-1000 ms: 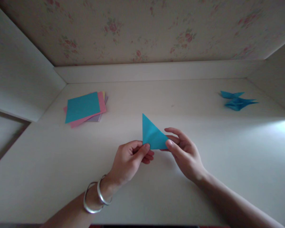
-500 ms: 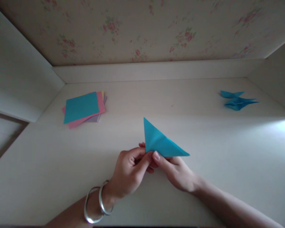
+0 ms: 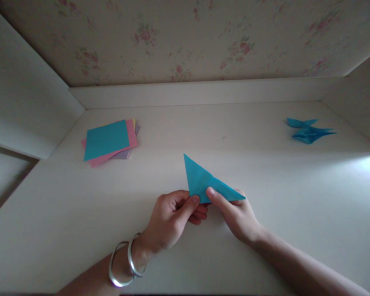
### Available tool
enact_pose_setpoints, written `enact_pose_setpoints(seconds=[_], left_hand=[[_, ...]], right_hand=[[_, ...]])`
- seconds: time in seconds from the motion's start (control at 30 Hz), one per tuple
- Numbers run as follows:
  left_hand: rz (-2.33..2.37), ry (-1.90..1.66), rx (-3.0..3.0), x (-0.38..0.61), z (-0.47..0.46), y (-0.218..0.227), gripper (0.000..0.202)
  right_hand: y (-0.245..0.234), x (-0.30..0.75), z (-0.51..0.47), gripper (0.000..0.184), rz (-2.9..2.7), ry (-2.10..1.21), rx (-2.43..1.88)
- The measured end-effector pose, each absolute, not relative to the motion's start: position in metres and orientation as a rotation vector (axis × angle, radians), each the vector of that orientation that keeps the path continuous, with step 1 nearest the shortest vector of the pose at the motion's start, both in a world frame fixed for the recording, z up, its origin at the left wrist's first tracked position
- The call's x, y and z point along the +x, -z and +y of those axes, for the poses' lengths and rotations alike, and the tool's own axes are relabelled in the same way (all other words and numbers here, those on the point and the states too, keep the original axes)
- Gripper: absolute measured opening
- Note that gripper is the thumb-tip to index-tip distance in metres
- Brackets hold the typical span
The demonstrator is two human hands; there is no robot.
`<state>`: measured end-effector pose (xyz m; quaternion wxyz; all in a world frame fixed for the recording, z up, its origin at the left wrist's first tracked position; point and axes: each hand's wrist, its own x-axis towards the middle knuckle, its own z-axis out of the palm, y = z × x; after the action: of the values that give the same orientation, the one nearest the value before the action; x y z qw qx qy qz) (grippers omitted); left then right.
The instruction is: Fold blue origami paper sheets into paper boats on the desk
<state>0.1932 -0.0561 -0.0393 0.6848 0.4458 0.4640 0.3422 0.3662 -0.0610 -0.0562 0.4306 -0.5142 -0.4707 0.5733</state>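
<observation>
A blue sheet of origami paper (image 3: pixel 200 179), folded into a triangle, is held up between my two hands above the white table. My left hand (image 3: pixel 172 218) pinches its lower corner, thumb in front and fingers curled behind. My right hand (image 3: pixel 236 213) grips it farther right, the thumb pressing on the front face and the fingers mostly hidden behind the paper. One sharp point stands up at the upper left and another reaches out to the right. Near the middle of its long edge the paper bends slightly.
At the back left lies a stack of coloured paper sheets (image 3: pixel 107 140), blue on top with pink, yellow and purple beneath. Folded blue paper pieces (image 3: pixel 310 133) rest at the back right. A white ledge (image 3: pixel 197 93) and a flowered wall (image 3: pixel 185 41) bound the table (image 3: pixel 64 230).
My right thumb has slid up and right across the paper, away from my left thumb. The triangle has tilted a little, and its long edge now bends inward near the middle.
</observation>
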Motion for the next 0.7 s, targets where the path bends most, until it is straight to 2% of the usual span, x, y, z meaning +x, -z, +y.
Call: enact_pose_setpoints(seconds=[0.27,0.7], left_hand=[[1.065,-0.725,1.213,0.1918,-0.0589,0.0400,0.030],[1.062,-0.800,1.193,0.1923,-0.0585,0.0429,0.030]], right_hand=[[0.0552,0.3664,-0.0604,0.049,-0.983,-1.476,-1.381],[0.0552,0.3639,-0.0600,0.056,-0.930,-1.512,-1.373]])
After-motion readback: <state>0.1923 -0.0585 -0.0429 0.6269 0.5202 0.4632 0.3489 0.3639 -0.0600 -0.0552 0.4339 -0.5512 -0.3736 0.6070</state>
